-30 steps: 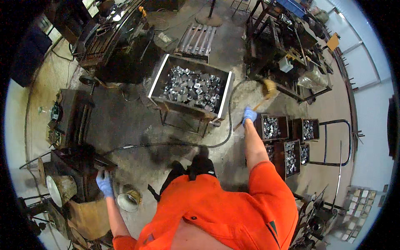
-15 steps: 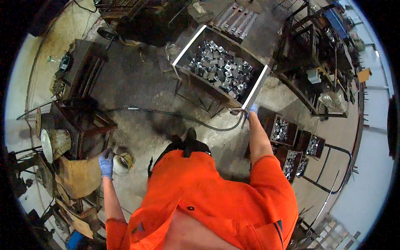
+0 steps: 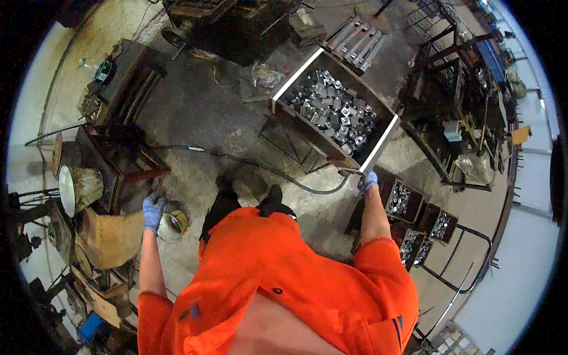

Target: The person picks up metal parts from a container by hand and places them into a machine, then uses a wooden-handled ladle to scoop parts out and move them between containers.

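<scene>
My left hand, in a blue-grey glove with dark smudged fingertips, hangs in the air with its fingers loosely apart. It seems to hold nothing. Nearest to it are a pale bucket on the floor and a tan sheet-like panel. My right hand, in a blue glove, is curled at the near right corner of a large metal bin with white edges. What its fingers close on is hidden. Many small block-shaped metal parts fill the bin, which rests on a metal stand.
A dark hose runs across the floor in front of the bin. To my right are several small boxes of metal parts, a tubular cart handle and a dark workbench. Machinery and a tilted bucket line the left.
The bin and nearby things sit farther right and lower in view. My feet have shifted, and one foot now shows to the left. My right hand stays at the bin's corner.
</scene>
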Action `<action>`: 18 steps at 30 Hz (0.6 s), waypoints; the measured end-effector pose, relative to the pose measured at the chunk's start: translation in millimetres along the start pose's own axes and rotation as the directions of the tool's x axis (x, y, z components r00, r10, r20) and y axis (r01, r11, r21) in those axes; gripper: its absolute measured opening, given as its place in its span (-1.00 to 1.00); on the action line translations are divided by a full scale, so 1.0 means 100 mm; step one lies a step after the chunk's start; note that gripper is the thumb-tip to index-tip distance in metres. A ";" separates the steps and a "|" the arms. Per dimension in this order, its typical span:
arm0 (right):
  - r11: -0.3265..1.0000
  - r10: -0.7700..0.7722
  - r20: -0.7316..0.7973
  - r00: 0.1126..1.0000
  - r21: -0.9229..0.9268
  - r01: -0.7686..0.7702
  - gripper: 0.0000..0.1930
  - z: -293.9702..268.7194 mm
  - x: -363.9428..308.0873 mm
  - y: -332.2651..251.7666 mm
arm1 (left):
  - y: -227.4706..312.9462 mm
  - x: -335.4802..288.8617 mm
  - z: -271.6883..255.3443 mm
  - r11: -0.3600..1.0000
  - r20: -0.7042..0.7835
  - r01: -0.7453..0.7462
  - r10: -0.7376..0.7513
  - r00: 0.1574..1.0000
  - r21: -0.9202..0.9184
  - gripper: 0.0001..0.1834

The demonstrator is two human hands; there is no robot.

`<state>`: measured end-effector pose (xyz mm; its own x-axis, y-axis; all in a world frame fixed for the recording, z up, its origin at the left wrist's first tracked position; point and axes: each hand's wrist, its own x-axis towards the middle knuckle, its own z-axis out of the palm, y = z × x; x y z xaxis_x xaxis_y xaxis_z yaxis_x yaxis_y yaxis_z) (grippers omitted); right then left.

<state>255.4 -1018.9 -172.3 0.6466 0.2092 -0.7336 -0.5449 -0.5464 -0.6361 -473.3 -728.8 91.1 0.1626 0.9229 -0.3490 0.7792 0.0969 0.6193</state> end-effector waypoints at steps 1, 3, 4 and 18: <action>0.994 -0.001 0.002 1.000 0.107 0.001 -0.75 -0.15 -0.12 -0.09 | 0.02 0.11 -0.04 0.999 0.022 0.035 -0.035 0.999 -0.039 -0.73; 0.961 0.002 -0.028 1.000 0.276 0.006 -0.71 -0.06 -0.68 -0.51 | -0.13 0.35 -0.23 0.986 0.048 0.085 -0.078 0.996 -0.143 -0.74; 0.914 -0.094 -0.122 0.988 0.382 0.134 -0.69 0.23 -1.09 -0.86 | -0.49 0.45 -0.34 0.970 0.062 0.090 -0.078 0.995 -0.226 -0.74; 0.599 -0.512 0.246 0.823 0.789 0.136 -0.57 1.62 -3.85 -3.01 | -0.68 2.88 -1.14 0.972 0.106 -0.096 0.120 0.987 -0.213 -0.74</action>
<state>83.8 -803.5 262.9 0.6797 0.6515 -0.3371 -0.6594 0.3412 -0.6699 -548.4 -426.7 28.9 0.3186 0.8829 -0.3448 0.6135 0.0852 0.7851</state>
